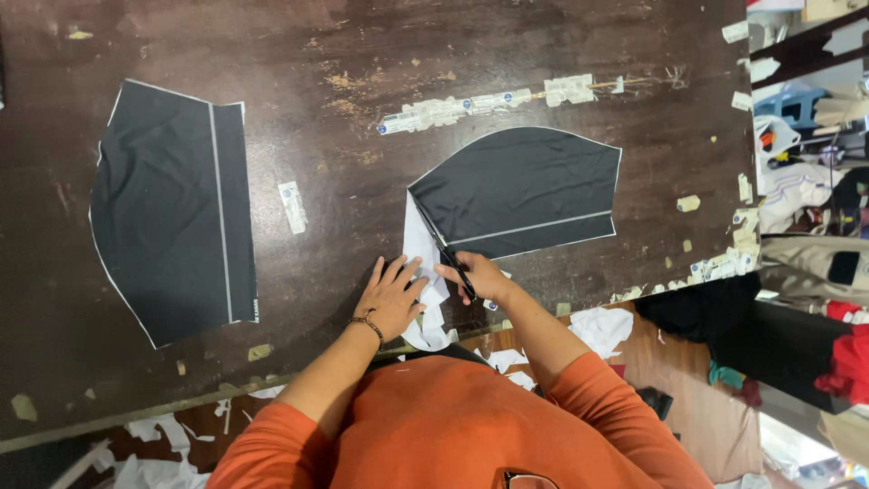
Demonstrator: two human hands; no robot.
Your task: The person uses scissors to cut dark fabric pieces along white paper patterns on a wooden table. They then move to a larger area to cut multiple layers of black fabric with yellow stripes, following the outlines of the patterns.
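My right hand (478,277) grips black scissors (450,261), whose blades run along the left edge of a black fabric piece (525,188) with a thin white stripe. White paper (423,249) sticks out from under that edge. My left hand (393,295) lies flat with its fingers spread on the white paper, just left of the scissors. A beaded bracelet sits on my left wrist. Both arms wear orange sleeves.
A second black fabric piece (172,210) with a white stripe lies at the table's left. Strips of torn tape (480,103) stick to the dark wooden table (344,54). White paper scraps (602,328) litter the floor. Clothes and clutter (815,217) fill the right side.
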